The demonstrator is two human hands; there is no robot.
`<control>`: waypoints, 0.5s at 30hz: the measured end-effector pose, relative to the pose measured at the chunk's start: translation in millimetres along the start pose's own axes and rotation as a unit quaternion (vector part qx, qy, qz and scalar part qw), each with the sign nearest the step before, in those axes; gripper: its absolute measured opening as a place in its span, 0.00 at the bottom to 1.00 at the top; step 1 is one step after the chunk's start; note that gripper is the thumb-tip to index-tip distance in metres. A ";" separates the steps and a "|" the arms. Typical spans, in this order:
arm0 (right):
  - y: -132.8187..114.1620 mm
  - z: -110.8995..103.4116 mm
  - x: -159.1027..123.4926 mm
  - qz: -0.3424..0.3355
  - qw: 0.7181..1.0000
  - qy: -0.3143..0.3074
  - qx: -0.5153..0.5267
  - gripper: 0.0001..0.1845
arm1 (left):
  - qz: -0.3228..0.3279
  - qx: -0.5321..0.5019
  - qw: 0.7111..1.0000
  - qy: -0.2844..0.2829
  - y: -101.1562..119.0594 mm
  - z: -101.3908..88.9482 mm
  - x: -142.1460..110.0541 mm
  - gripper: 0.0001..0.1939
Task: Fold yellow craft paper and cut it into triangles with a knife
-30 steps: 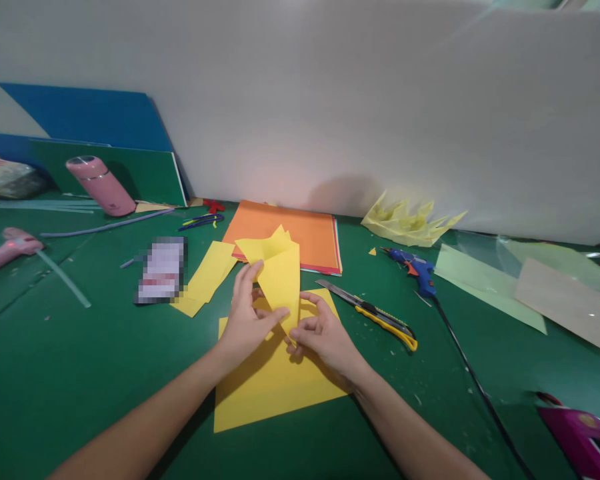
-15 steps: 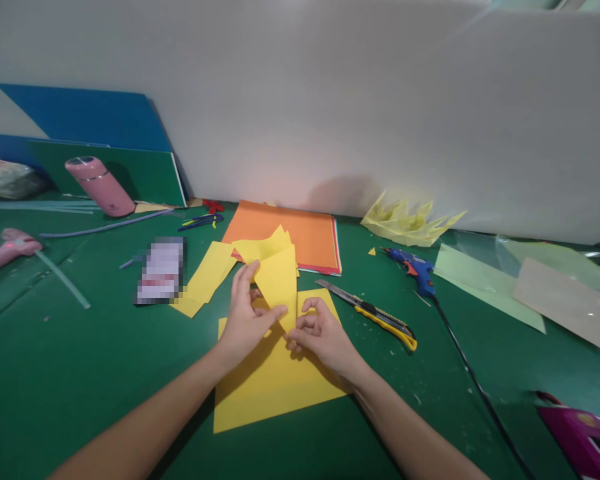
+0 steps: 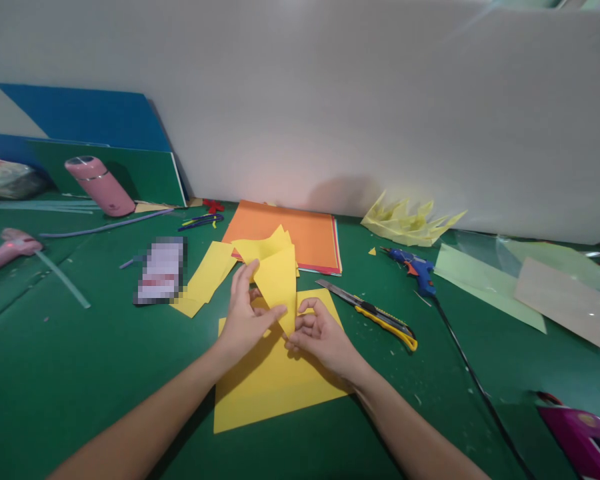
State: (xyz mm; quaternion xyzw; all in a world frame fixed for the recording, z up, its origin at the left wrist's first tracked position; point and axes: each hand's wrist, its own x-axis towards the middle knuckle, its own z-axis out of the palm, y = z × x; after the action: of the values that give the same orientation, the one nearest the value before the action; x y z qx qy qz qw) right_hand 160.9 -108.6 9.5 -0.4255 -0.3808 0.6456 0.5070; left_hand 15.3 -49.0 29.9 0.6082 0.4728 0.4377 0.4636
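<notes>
A folded piece of yellow paper (image 3: 279,283), narrowing to a point at its lower end, stands raised between my hands. My left hand (image 3: 245,310) grips its left side, thumb in front and fingers behind. My right hand (image 3: 320,337) pinches the lower tip between thumb and fingers, which partly hide it. Beneath my hands a larger yellow sheet (image 3: 260,407) lies flat on the green table (image 3: 130,373). Just behind the folded piece are more yellow paper pieces (image 3: 260,248), overlapping a stack of orange paper (image 3: 290,223).
To the right lie a utility knife (image 3: 375,317), a blue glue gun (image 3: 420,270) with its cord, and a spiky yellow paper form (image 3: 413,223). On the left are yellow strips (image 3: 207,273), a phone (image 3: 163,270), a pink bottle (image 3: 103,187) and a pink glue gun (image 3: 13,250).
The folded yellow paper has tilted and shifted slightly left, uncovering more yellow paper behind it. My right fingers have moved a little at the lower tip; the left hand is nearly still.
</notes>
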 end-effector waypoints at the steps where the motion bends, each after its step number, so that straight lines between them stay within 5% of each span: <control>1: -0.6 0.0 -0.2 0.003 1.000 0.001 0.003 0.26 | 0.000 0.004 1.000 0.002 0.7 -0.1 -0.5 0.41; 6: -1.6 0.5 -0.9 -0.016 1.000 0.025 0.001 0.19 | 0.004 0.000 1.000 0.007 1.1 -0.3 -2.3 0.42; 10: 2.7 2.2 -1.8 -0.129 0.982 0.057 -0.122 0.10 | 0.001 -0.034 0.999 0.004 -2.3 -0.4 -1.1 0.42; 15: 6.9 2.5 -6.1 -0.332 0.857 0.082 -0.386 0.19 | 0.011 -0.023 1.000 -0.011 -5.5 -1.3 -2.2 0.39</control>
State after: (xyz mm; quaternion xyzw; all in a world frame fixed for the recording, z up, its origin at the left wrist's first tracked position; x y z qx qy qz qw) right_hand 156.9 -116.1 5.0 -0.4871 -0.6753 0.2029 0.5153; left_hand 12.8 -50.2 24.5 0.6074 0.4505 0.4467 0.4780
